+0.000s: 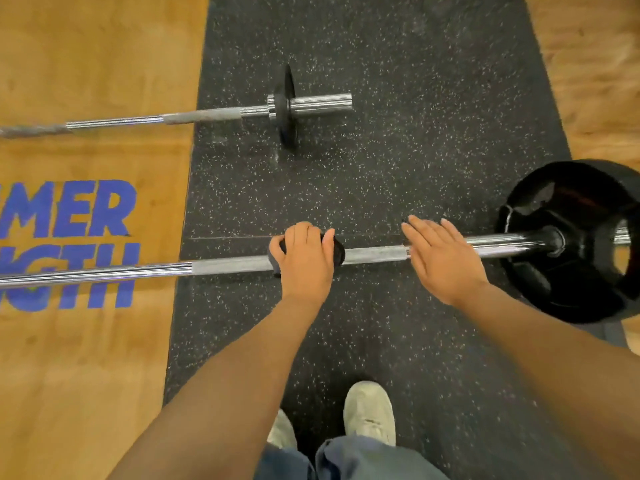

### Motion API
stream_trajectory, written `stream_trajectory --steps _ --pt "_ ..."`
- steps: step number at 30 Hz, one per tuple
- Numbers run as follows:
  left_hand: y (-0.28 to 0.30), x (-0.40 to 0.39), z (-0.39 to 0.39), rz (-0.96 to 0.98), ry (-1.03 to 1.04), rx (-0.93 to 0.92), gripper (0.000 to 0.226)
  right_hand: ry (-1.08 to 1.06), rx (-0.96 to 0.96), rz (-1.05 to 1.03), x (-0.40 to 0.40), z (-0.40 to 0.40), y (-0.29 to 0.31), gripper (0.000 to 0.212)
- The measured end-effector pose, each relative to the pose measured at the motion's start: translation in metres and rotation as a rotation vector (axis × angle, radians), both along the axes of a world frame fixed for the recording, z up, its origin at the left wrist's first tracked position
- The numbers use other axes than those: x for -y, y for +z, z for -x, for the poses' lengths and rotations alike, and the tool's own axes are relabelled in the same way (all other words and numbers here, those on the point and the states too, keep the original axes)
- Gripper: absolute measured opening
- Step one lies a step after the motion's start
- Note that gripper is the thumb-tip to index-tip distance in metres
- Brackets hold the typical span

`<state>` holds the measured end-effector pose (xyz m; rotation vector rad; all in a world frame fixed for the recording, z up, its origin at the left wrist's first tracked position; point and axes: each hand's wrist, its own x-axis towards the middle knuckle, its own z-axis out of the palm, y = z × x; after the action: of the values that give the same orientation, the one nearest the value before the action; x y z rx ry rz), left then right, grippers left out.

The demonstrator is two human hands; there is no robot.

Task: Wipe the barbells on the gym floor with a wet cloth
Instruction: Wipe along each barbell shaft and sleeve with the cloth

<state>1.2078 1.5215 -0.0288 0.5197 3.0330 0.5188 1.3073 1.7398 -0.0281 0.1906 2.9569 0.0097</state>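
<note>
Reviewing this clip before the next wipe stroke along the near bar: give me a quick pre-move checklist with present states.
1. Cloth wrapped on the near barbell: ok, the left hand grips it round the shaft.
2. Right hand steadying the bar: ok, fingers straight, resting on it.
3. Stroke path toward the large plate: not ok, the right hand lies in the way.
4. Cloth wet: cannot tell.
5. Far barbell wiped: cannot tell.
</note>
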Motion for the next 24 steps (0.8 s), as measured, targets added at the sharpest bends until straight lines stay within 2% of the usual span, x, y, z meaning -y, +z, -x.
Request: stream_trajectory --steps 6,10,16,21,24 --pt "-0.072 -0.069 -0.010 -0.079 0.036 -0.028 0.051 -0.020 -0.116 -0.047 -0.018 0.004 -0.068 0.057" --pt "-0.097 -0.093 -0.022 0.028 -0.020 -0.136 0.047 0.010 -0.277 -0.096 -0.020 0.002 -0.096 0.054" --pt "-0.109 -0.095 -0.029 0.056 -0.091 -0.285 0.038 0.057 -0.544 -0.148 -0.023 0.004 -0.115 0.046" --pt "-0.111 -0.104 -0.047 0.078 -0.108 -0.243 0.044 0.070 -0.646 -0.125 -0.023 0.005 -0.120 0.049" --pt "-0.105 -0.094 -0.042 0.097 -0.153 -0.210 0.055 0.085 -0.659 -0.100 -0.024 0.005 -0.120 0.045"
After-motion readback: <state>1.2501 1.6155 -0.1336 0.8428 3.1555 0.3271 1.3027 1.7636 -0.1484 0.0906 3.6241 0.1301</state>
